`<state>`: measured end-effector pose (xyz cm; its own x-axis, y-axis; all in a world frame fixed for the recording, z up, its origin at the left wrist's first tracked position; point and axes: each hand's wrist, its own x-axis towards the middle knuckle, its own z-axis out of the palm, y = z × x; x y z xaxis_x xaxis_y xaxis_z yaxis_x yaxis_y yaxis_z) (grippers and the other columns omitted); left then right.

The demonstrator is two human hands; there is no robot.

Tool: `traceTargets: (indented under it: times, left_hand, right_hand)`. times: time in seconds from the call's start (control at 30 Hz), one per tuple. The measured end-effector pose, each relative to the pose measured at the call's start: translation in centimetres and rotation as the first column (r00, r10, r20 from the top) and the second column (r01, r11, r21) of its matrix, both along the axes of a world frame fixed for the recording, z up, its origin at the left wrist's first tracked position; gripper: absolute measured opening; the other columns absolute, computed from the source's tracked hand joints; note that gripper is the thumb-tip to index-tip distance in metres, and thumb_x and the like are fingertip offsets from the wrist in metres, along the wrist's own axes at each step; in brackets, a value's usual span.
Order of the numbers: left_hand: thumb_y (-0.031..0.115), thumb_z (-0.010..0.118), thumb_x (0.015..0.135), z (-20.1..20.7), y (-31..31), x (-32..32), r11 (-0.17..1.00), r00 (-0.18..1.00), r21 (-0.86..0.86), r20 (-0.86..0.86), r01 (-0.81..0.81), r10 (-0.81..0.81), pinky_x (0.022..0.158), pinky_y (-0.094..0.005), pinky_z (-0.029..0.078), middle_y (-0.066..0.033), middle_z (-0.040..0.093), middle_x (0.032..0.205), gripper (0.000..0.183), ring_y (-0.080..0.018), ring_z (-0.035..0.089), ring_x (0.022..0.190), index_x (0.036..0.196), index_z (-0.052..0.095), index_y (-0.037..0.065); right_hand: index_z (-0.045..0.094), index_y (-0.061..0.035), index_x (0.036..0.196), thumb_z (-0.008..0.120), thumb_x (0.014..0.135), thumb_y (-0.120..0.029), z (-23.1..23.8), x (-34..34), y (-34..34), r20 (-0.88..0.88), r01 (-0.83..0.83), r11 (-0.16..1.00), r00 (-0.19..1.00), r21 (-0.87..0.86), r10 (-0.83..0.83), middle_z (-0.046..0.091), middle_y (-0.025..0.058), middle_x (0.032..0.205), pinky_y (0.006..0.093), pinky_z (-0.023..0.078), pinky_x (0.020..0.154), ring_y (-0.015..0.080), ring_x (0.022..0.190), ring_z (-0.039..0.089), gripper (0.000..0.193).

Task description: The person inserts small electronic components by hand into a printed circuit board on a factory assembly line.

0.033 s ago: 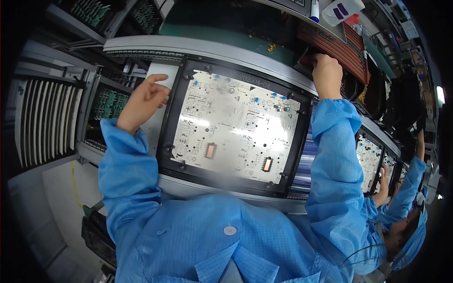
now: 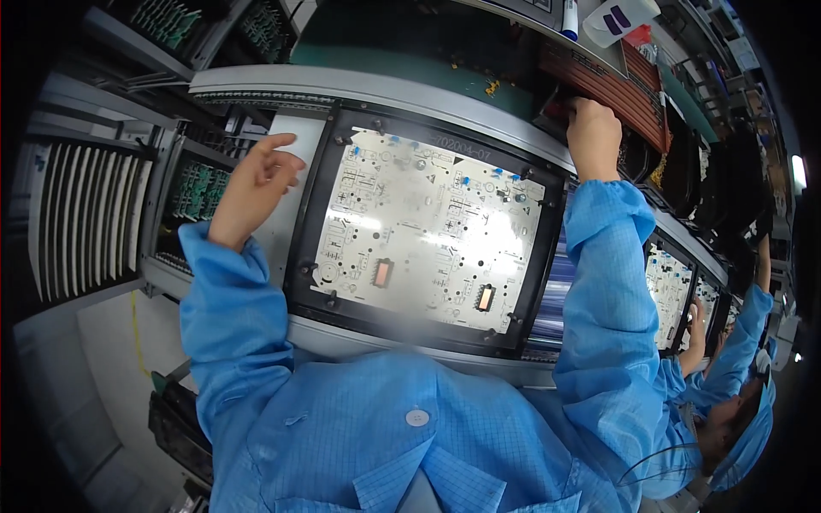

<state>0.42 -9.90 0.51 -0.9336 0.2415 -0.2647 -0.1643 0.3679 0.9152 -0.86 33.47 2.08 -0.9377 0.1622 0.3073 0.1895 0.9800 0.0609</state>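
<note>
My left hand (image 2: 254, 186) hovers at the left side of a black frame (image 2: 299, 224), fingers apart and loosely bent, with nothing seen in them. Within the frame lies a pale circuit board (image 2: 410, 231), with a few blue parts along its far side and two dark-rimmed, copper-coloured rectangles on its near half. My right hand (image 2: 594, 144) is beyond the frame's far right corner, reaching into a dark bin (image 2: 552, 109). Its fingers curl down and inward; the tips, and whatever they hold, are hidden.
Reddish-brown slats (image 2: 611, 90) rise beside the bin. Small yellow parts (image 2: 492, 87) lie on the green surface (image 2: 385, 51). Racks with green boards (image 2: 201, 190) and white panels (image 2: 90, 222) stand left. To the right, a co-worker in blue (image 2: 727, 402) works at another framed board (image 2: 667, 286).
My left hand has shifted very slightly left, away from the frame. My right hand stays at the dark bin, and the board has not moved.
</note>
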Motion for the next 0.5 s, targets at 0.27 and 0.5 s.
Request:
traceTargets:
  times: [0.27,0.5]
  left_hand:
    - [0.016,0.055,0.097,6.1,2.8,7.2,0.969,0.96,0.166,-0.183,-0.183,0.213,0.079,-0.0227,0.046,-0.0061,0.065,0.1,0.03,-0.0097,0.058,0.086,0.122,0.056,-0.002]
    - [0.019,0.038,0.101,3.3,11.4,11.9,0.376,0.775,0.761,0.613,-0.529,-0.15,0.109,-0.0414,0.038,-0.0204,0.055,0.125,0.038,-0.0301,0.053,0.118,0.128,0.047,-0.007]
  right_hand:
    - [0.069,-0.0021,0.094,0.059,0.083,-0.006,-1.1,1.1,1.2,-0.257,-0.196,0.977,0.952,-0.083,0.169,0.066,0.0191,0.09,0.0459,0.052,0.074,0.0375,0.082,0.064,0.016]
    - [0.064,-0.0005,0.099,0.061,0.081,0.004,5.1,10.0,-8.4,-0.295,-0.503,0.671,0.864,-0.544,0.409,0.064,0.0175,0.092,0.0374,0.052,0.073,0.0342,0.084,0.063,0.019]
